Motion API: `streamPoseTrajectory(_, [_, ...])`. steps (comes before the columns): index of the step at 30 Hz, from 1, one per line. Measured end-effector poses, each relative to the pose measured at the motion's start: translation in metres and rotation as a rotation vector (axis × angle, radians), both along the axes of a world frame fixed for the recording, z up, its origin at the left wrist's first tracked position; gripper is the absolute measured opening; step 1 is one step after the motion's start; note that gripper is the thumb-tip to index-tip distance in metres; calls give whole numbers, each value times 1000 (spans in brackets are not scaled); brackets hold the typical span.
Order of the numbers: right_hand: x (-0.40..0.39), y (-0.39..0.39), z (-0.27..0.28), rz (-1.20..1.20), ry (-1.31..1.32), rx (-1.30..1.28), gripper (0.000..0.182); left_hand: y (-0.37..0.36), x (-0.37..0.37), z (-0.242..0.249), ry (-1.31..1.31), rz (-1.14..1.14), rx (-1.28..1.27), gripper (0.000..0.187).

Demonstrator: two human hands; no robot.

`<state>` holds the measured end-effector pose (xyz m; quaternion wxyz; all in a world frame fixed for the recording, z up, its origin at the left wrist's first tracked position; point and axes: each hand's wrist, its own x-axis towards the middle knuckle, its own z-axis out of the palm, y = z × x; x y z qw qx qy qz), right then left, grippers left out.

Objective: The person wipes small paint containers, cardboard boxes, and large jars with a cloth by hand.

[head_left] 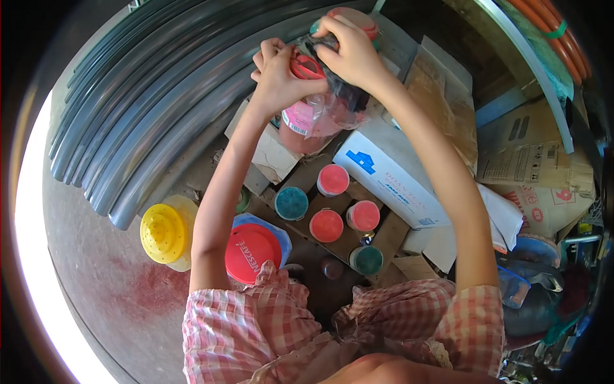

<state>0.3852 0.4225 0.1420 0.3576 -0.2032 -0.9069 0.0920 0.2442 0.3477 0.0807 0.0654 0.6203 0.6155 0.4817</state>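
Observation:
My left hand (281, 77) is closed at the red rim (307, 66) of a large clear plastic jar (304, 142). The jar bears a pink label with a barcode and has reddish contents. Beside it, my right hand (350, 51) grips a crumpled black plastic bag (352, 95) at the jar's mouth. Thin clear plastic hangs over the jar's side. Behind my right hand stands another round container (358, 19) with a reddish top, partly hidden. Nearer to me, several small tubs hold red or pink stuff (326, 225) and dark green stuff (291, 203).
Grey pipes (160, 109) curve along the left. A yellow holed lid (163, 233) tops a container by my left arm, beside a red Nescafé lid (252, 253). A white printed box (390, 179) and cardboard (537, 147) lie right. Red powder (144, 291) stains the floor.

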Motion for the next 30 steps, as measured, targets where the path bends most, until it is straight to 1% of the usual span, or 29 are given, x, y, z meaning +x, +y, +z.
streamPoseTrajectory(1, [-7, 14, -2, 12, 50, 72, 12, -1, 1, 0, 0, -22, 0, 93])
streamPoseTrajectory(3, [-28, 50, -13, -193, 64, 121, 15, -6, 4, 9, 11, -59, 10, 91])
streamPoseTrajectory(4, [-34, 62, -16, -304, 80, 140, 17, -6, 6, 9, -32, -84, 25, 91])
streamPoseTrajectory(7, [-53, 79, -8, -392, -118, -274, 21, -7, 2, 5, -44, -57, -9, 93])
streamPoseTrajectory(8, [-48, 82, -8, -194, -91, -158, 23, -7, 1, 3, -35, -43, 15, 94])
streamPoseTrajectory(11, [-32, 33, 16, 104, -104, -86, 25, -16, 3, 14, 48, -35, -60, 94])
streamPoseTrajectory(12, [-28, 11, 29, 105, -166, -125, 25, -14, 5, 13, 52, 15, -33, 86])
streamPoseTrajectory(14, [-19, -22, 51, 90, -288, -202, 26, -6, 0, 8, 30, 3, -87, 82])
streamPoseTrajectory(15, [-19, -13, 44, 106, -194, -162, 26, -3, -1, 6, 19, -8, -111, 79])
streamPoseTrajectory(16, [-20, 5, 29, 118, -101, -125, 26, -3, 0, 1, -34, -12, -12, 72])
streamPoseTrajectory(17, [-19, 21, 16, 130, -7, -86, 26, -1, 0, -1, 9, 2, 44, 74])
streamPoseTrajectory(19, [-15, 45, 4, -44, 49, -153, 26, -7, 2, 10, 102, -14, -21, 75])
streamPoseTrajectory(21, [-13, 24, 15, -56, -30, -52, 25, -13, -9, 14, 40, -144, -45, 75])
streamPoseTrajectory(22, [-19, 25, 12, 38, -68, -13, 24, -13, -13, 15, 10, -209, -56, 75])
streamPoseTrajectory(23, [-23, 19, 13, 73, -108, 207, 22, -8, -17, 12, 23, -206, 6, 74])
streamPoseTrajectory(25, [-26, -9, 20, 38, -228, 413, 17, 6, -21, -1, 53, -210, 115, 73])
streamPoseTrajectory(26, [-25, -24, 27, 15, -343, 383, 18, 2, -17, 2, 74, -183, 94, 72])
streamPoseTrajectory(28, [-22, -47, 38, -21, -581, 317, 18, 5, -18, -7, 31, -149, 116, 70])
streamPoseTrajectory(29, [-18, -50, 35, 21, -541, 284, 18, 5, -17, -8, 6, -130, 131, 69])
streamPoseTrajectory(30, [-9, -51, 32, 60, -501, 254, 18, 4, -16, -8, -18, -166, 119, 69])
